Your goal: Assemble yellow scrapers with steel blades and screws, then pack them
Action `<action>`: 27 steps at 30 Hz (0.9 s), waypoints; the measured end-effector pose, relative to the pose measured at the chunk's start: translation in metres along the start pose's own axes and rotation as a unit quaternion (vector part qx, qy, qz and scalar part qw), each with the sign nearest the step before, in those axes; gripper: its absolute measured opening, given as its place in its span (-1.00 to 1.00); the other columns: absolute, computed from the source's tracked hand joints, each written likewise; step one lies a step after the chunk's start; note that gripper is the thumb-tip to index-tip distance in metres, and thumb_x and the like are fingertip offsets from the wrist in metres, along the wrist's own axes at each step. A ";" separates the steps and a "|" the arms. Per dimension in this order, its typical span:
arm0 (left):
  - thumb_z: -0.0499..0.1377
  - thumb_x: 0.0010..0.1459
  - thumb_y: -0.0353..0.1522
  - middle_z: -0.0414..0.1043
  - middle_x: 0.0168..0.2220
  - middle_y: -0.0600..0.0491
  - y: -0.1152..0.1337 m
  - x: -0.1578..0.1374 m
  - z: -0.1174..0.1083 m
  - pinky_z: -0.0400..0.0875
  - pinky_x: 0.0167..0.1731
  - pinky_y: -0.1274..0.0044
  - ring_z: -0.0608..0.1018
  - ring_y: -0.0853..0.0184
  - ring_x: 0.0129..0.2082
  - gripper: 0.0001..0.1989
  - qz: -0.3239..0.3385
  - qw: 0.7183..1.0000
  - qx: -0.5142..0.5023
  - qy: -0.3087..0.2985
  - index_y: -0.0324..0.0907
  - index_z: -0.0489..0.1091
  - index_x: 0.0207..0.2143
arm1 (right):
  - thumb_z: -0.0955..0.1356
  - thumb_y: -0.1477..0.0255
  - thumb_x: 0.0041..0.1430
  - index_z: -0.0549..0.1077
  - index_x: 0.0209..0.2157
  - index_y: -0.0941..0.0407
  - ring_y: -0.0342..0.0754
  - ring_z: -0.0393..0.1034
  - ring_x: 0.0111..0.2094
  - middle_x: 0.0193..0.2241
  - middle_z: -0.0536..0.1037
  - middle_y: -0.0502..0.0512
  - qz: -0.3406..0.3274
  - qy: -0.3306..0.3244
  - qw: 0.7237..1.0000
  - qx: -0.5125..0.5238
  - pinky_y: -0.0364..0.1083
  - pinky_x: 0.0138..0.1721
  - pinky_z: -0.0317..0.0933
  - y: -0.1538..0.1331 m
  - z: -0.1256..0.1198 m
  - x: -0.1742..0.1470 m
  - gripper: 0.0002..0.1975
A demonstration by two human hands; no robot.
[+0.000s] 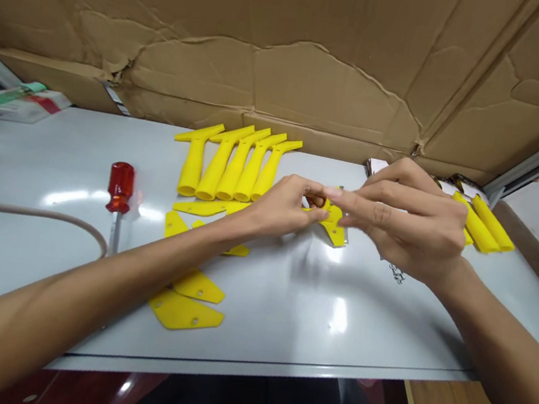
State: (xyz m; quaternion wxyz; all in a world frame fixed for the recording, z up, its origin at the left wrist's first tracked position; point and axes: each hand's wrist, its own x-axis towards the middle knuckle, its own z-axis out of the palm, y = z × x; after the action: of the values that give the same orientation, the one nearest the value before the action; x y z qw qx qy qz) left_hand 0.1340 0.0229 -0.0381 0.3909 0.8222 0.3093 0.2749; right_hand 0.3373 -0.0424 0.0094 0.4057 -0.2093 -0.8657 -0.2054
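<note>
My left hand (288, 208) is closed, its thumb and fingers pinching a flat yellow plastic plate (335, 228) above the table. A thin shiny strip, possibly a metal blade, shows along the plate's right edge. Close over the plate comes my right hand (400, 220), index fingertip at its upper part, thumb just beside it. Those fingers are bent together; anything small between them is hidden. Small silver screws (396, 273) lie in a loose pile below my right hand. More yellow plates (196, 312) with holes are spread around my left forearm, some partly covered by it.
Several yellow tubular handles (226, 169) line up toward the back. A red-handled screwdriver (121, 188) stands left, near a beige cable (61, 216). More yellow handles (491, 226) lie at right by dark-and-white packets (466, 188). Cardboard (286, 84) walls the back; a box (25, 104) sits far left.
</note>
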 end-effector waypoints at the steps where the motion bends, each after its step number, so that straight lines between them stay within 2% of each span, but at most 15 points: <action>1: 0.23 0.08 -0.39 0.51 -0.39 0.10 0.001 -0.001 0.000 0.34 -0.34 0.54 0.49 0.36 -0.35 -0.93 -0.004 1.000 0.004 -0.002 -0.21 0.50 -0.38 | 0.45 0.50 0.30 0.56 0.07 -0.15 -0.06 0.39 -0.39 -0.44 0.60 -0.08 -0.014 0.017 1.000 -0.018 -0.04 -0.39 0.35 0.000 0.001 -0.001 -0.63; 4: 0.18 0.09 -0.44 0.42 -0.46 0.14 0.003 -0.003 0.000 0.25 -0.43 0.55 0.40 0.41 -0.42 -0.92 0.002 1.000 0.025 0.000 -0.20 0.44 -0.45 | 0.46 0.45 0.30 0.55 0.10 -0.18 -0.08 0.38 -0.40 -0.40 0.60 -0.07 -0.028 0.026 0.998 -0.057 -0.06 -0.37 0.36 -0.003 0.008 -0.007 -0.62; 7: 0.11 0.16 -0.42 0.42 -0.42 0.14 0.002 -0.004 0.001 0.23 -0.42 0.55 0.38 0.42 -0.40 -0.86 0.025 0.999 0.026 0.008 -0.20 0.45 -0.41 | 0.38 0.50 0.37 0.49 0.16 -0.13 -0.10 0.44 -0.32 -0.14 0.67 -0.02 -0.003 -0.009 0.999 -0.035 -0.07 -0.33 0.40 -0.008 0.013 -0.012 -0.60; 8: 0.11 0.15 -0.41 0.41 -0.42 0.15 0.002 -0.005 0.001 0.23 -0.42 0.55 0.37 0.42 -0.40 -0.86 0.026 0.999 0.024 0.008 -0.20 0.44 -0.42 | 0.38 0.52 0.36 0.49 0.15 -0.10 -0.11 0.46 -0.32 -0.11 0.68 -0.01 0.002 -0.009 1.000 -0.019 -0.08 -0.35 0.40 -0.010 0.014 -0.012 -0.61; 13: 0.12 0.08 -0.36 0.28 -0.52 0.16 0.005 -0.005 0.001 0.20 -0.44 0.55 0.33 0.41 -0.42 -0.86 0.009 1.000 0.015 0.013 -0.20 0.35 -0.52 | 0.41 0.55 0.33 0.55 -0.04 -0.02 -0.12 0.49 -0.39 -0.33 0.68 -0.04 0.015 0.021 0.999 0.042 -0.10 -0.39 0.39 -0.015 0.013 -0.015 -0.76; 19: 0.16 0.13 -0.32 0.39 -0.48 0.12 0.005 -0.007 0.002 0.26 -0.44 0.56 0.38 0.40 -0.42 -0.83 -0.006 1.000 0.006 0.029 -0.21 0.43 -0.48 | 0.45 0.51 0.30 0.56 -0.14 -0.02 -0.11 0.54 -0.42 -0.34 0.69 -0.03 0.038 0.055 0.995 0.070 -0.08 -0.40 0.41 -0.018 0.008 -0.013 -0.84; 20: 0.17 0.14 -0.30 0.42 -0.46 0.11 0.005 -0.007 0.002 0.27 -0.44 0.56 0.39 0.40 -0.42 -0.82 -0.008 0.999 -0.002 0.033 -0.21 0.45 -0.45 | 0.45 0.52 0.30 0.56 -0.12 -0.03 -0.11 0.55 -0.42 -0.34 0.68 -0.04 0.054 0.070 0.993 0.076 -0.07 -0.39 0.42 -0.019 0.005 -0.011 -0.83; 22: 0.20 0.16 -0.29 0.46 -0.43 0.10 0.006 -0.008 0.003 0.29 -0.45 0.56 0.40 0.41 -0.43 -0.82 -0.015 0.999 -0.016 0.039 -0.21 0.50 -0.40 | 0.43 0.52 0.32 0.57 -0.11 -0.03 -0.11 0.55 -0.41 -0.30 0.66 -0.03 0.120 0.165 0.977 0.062 -0.05 -0.38 0.41 -0.018 -0.002 -0.008 -0.82; 24: 0.22 0.15 -0.30 0.47 -0.43 0.10 0.008 -0.009 0.003 0.28 -0.47 0.57 0.39 0.43 -0.47 -0.83 -0.022 0.998 -0.021 0.046 -0.21 0.50 -0.41 | 0.39 0.51 0.36 0.58 -0.14 0.00 -0.11 0.52 -0.44 -0.24 0.62 0.02 0.210 0.280 0.936 0.031 -0.04 -0.43 0.39 -0.008 -0.009 -0.010 -0.86; 25: 0.23 0.14 -0.30 0.47 -0.44 0.11 0.009 -0.009 0.003 0.28 -0.48 0.57 0.39 0.44 -0.48 -0.84 -0.023 0.998 -0.022 0.050 -0.21 0.50 -0.42 | 0.37 0.50 0.38 0.58 -0.15 0.02 -0.12 0.49 -0.48 -0.24 0.60 0.04 0.250 0.298 0.921 0.029 -0.05 -0.48 0.35 0.000 -0.010 -0.014 -0.87; 26: 0.24 0.14 -0.31 0.47 -0.45 0.10 0.009 -0.009 0.003 0.29 -0.48 0.57 0.40 0.44 -0.49 -0.84 -0.023 0.998 -0.022 0.053 -0.21 0.51 -0.42 | 0.35 0.49 0.39 0.58 -0.16 0.02 -0.12 0.47 -0.51 -0.30 0.58 0.03 0.292 0.264 0.919 0.037 -0.06 -0.50 0.33 0.009 -0.010 -0.020 -0.85; 27: 0.24 0.13 -0.31 0.48 -0.45 0.10 0.010 -0.010 0.004 0.30 -0.48 0.57 0.41 0.43 -0.49 -0.84 -0.021 0.998 -0.022 0.055 -0.21 0.51 -0.43 | 0.31 0.51 0.40 0.58 -0.15 0.02 -0.12 0.45 -0.52 -0.39 0.56 0.00 0.337 0.186 0.922 0.052 -0.06 -0.50 0.32 0.019 -0.007 -0.027 -0.81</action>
State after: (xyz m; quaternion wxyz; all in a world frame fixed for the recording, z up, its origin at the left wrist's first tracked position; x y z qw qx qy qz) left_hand 0.1329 0.0089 -0.0339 0.3973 0.7902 0.3416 0.3179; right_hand 0.3678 -0.0356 -0.0043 0.6146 -0.4250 -0.6630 -0.0464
